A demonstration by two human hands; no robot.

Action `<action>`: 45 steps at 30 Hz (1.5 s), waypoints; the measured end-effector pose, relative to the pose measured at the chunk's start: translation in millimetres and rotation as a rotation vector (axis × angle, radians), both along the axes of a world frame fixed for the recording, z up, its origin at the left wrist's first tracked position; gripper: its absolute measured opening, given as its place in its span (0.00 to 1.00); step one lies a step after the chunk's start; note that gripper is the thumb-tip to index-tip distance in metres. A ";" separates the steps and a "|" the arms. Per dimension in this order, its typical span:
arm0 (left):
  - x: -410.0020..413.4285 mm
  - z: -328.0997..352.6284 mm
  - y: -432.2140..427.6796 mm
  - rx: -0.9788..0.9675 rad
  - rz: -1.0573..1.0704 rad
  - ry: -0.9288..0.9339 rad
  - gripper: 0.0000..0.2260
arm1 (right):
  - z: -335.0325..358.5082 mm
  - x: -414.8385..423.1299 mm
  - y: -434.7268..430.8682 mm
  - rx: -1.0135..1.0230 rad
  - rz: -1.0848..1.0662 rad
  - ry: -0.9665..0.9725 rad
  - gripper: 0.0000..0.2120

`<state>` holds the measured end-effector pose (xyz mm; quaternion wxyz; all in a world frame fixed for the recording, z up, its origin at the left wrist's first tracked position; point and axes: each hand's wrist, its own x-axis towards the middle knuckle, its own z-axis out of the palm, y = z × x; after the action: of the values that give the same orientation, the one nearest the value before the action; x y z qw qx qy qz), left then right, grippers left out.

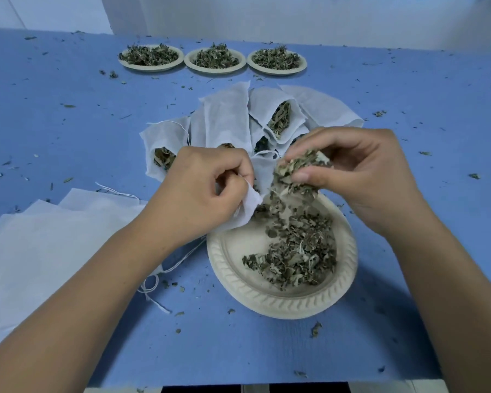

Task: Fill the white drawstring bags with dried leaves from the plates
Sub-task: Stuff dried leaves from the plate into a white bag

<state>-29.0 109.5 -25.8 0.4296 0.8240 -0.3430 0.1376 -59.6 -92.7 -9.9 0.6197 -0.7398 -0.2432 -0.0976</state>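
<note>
Loading a white drawstring bag [250,205]: its mouth is pinched by the left hand [204,194] at the far rim of the near plate [281,304], while dried leaves [298,168] are gripped just beside it by the curled fingers of the right hand [360,171]; release is best delayed until the clump is inside.

head view, looking down, close over table [408,109]

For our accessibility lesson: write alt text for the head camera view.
The right hand holds a clump of dried green leaves beside a white fabric drawstring bag gripped by the left hand, above a round cream plate of leaves.
</note>
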 end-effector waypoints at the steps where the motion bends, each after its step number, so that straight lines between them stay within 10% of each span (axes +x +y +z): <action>1: -0.3 -0.5 -0.3 0.007 -0.008 -0.004 0.11 | -1.5 -0.2 3.0 0.043 -0.025 -0.025 0.07; 8: -2.1 -1.0 0.3 0.051 -0.061 -0.093 0.08 | -15.2 -1.5 20.3 0.012 -0.178 -0.052 0.12; 16: -4.1 -1.8 -2.2 0.038 -0.059 -0.179 0.08 | -19.7 -1.2 19.4 -0.510 -0.238 -0.313 0.07; 26: -5.9 -3.6 -5.3 0.033 -0.062 -0.254 0.08 | -21.9 -2.4 22.0 -0.571 -0.190 -0.390 0.07; 32: -2.6 -2.9 -4.1 0.023 -0.017 -0.268 0.08 | -13.8 -0.9 11.4 -0.177 -0.001 0.081 0.18; 45: 0.0 -5.8 -4.1 0.031 0.029 -0.386 0.09 | -13.2 -5.5 18.2 -0.460 -0.146 -0.316 0.08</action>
<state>-29.0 105.4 -31.6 0.3409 0.7937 -0.4090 0.2942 -65.1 -74.5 -23.1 0.3815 -0.8521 -0.2984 -0.1982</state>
